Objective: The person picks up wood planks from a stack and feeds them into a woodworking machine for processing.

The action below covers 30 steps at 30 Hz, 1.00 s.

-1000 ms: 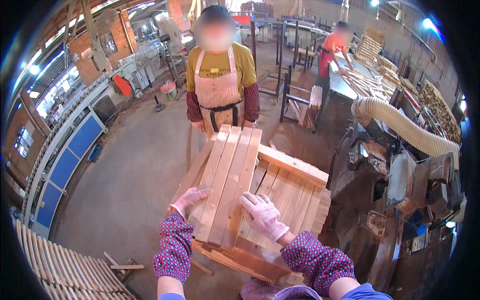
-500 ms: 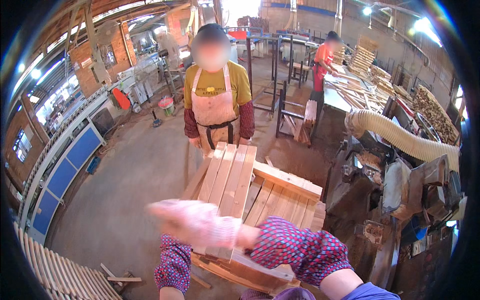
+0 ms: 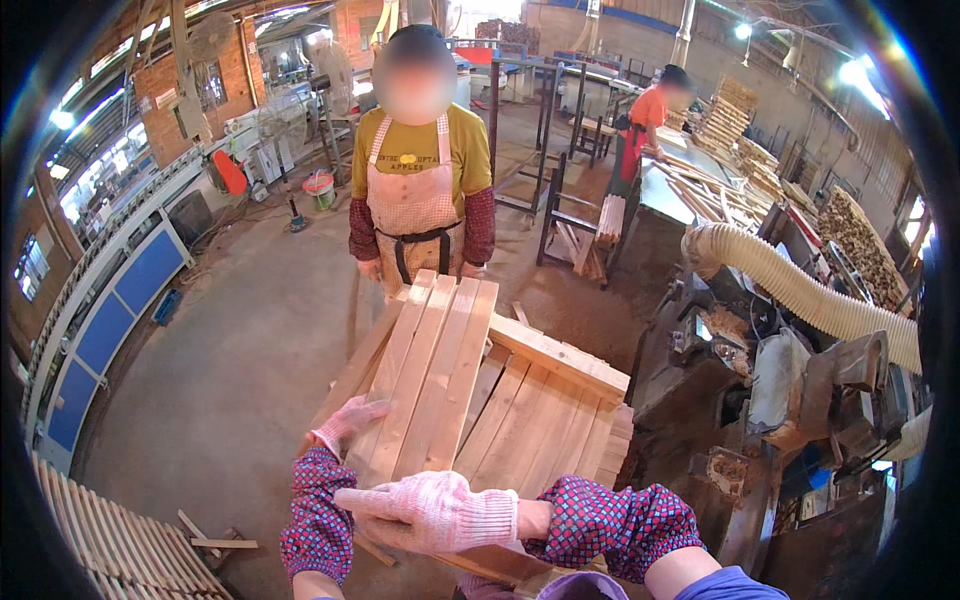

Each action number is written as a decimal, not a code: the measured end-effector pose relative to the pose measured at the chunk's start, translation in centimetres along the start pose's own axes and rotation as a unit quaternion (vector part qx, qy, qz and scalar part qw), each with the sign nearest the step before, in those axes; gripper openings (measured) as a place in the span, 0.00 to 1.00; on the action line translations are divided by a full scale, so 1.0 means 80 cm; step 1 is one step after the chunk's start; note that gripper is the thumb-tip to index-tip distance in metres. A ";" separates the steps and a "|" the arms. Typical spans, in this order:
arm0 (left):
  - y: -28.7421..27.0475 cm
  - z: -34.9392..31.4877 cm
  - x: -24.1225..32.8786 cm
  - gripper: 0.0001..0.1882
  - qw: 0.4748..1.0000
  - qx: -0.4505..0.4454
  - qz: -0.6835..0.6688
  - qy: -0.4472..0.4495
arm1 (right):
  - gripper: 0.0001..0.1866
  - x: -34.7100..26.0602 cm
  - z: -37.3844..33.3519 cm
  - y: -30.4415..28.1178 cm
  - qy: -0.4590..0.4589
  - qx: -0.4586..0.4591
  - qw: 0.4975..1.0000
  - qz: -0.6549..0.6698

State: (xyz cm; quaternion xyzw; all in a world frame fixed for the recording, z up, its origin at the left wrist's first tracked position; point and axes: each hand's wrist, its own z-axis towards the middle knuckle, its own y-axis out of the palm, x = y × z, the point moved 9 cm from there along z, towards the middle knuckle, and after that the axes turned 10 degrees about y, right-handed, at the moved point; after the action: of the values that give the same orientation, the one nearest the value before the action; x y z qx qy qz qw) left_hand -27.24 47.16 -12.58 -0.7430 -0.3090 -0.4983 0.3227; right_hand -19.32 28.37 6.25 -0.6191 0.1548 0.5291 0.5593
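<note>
Four-sided wooden strips (image 3: 432,370) lie side by side in a small row on top of a stack of boards (image 3: 540,405). My left hand (image 3: 348,424), in a pink knit glove, rests against the row's left edge with its fingers extended toward the wood. My right hand (image 3: 440,512), gloved alike, lies across the near ends of the strips, fingers stretched to the left. Its palm side is hidden. Patterned sleeve covers reach over both forearms.
Facing me, a person in an apron (image 3: 415,210) stands beyond the stack. A ribbed hose (image 3: 810,285) and machinery fill the right side. Slatted wood (image 3: 125,535) lies at lower left. Another person (image 3: 640,135) works at a far table.
My right hand has moved down and slightly right, toward the strips' near ends. My left hand, mostly covered before, now shows at their left edge. The view has shifted slightly.
</note>
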 end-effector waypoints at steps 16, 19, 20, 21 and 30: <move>-0.001 -0.107 0.105 0.26 0.940 0.105 -0.320 0.060 | 0.23 0.149 -0.159 -0.034 0.324 0.012 0.937 0.131; 0.033 -0.134 0.126 0.29 0.930 0.148 -0.304 0.146 | 0.23 0.141 -0.174 -0.047 0.335 0.067 0.923 0.178; 0.051 -0.143 0.132 0.31 0.920 0.191 -0.303 0.161 | 0.27 0.136 -0.171 -0.045 0.308 0.083 0.924 0.211; 0.070 -0.145 0.120 0.30 0.930 0.168 -0.294 0.144 | 0.28 0.132 -0.170 -0.045 0.297 0.100 0.925 0.214; 0.334 -0.174 0.058 0.23 0.928 0.167 -0.273 0.189 | 0.45 0.079 -0.300 -0.052 0.216 0.200 0.953 -0.066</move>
State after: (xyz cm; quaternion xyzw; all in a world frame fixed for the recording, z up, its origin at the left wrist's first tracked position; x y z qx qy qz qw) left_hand -12.44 20.77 -8.69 -0.4569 -0.5122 -0.6395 0.3463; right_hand -2.05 11.67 -1.22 -0.6031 0.3333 0.3030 0.6583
